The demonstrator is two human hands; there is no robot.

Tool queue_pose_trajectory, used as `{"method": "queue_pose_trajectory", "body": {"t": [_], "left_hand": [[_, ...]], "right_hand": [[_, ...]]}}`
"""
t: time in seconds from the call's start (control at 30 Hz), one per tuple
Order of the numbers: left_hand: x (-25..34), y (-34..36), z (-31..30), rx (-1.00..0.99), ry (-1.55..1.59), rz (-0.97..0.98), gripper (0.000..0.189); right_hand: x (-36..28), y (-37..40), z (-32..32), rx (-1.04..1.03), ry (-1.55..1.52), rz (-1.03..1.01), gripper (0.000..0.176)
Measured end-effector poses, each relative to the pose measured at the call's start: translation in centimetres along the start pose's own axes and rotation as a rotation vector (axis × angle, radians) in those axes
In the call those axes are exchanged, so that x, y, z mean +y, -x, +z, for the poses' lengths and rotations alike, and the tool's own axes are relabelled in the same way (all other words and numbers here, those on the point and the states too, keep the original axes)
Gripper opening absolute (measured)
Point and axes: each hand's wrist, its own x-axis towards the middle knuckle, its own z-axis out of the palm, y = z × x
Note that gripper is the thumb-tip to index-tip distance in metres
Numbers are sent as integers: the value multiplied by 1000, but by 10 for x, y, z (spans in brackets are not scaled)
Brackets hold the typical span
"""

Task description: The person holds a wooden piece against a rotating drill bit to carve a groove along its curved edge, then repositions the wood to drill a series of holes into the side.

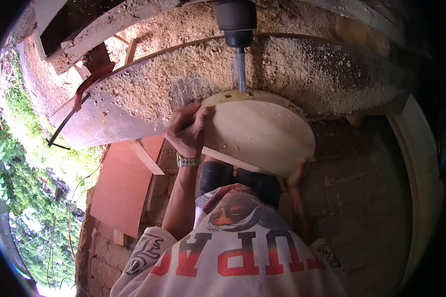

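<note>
Wooden disc (262,133), one, gripped by left hand (186,131) and right hand (296,175)

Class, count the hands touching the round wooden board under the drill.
2. The left hand, wearing a watch, grips the left edge of the board near the drill. The right hand is at its lower right edge, partly hidden underneath.

The round wooden disc (257,133) I hold sits in the middle of the frame, pale, smooth-faced and lying nearly flat. A little sawdust is scattered on its face, and a small dark hole shows near its upper edge. My left hand (186,131) grips its left rim, and my right hand (297,173) holds its lower right rim from beneath
</note>
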Motion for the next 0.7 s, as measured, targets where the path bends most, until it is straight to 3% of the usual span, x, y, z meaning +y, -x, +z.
{"method": "queue_pose_trajectory", "body": {"t": [0.17,0.27,0.37,0.57,0.7], "left_hand": [[-1,1,2,20,32,-16,26],[1,-1,1,13,20,-49,26],[2,-5,2,14,18,10,26],[-1,-6,4,26,7,22,25],[-1,-5,4,34,-1,17,27]], "right_hand": [[14,-4,-27,71,86,11,73],[-18,-2,-13,2,38,61,75],[-26,2,-3,-19,-229,185,76],[-53,4,11,-15,-56,236,75],[-18,2,-14,-10,-37,150,73]]}}
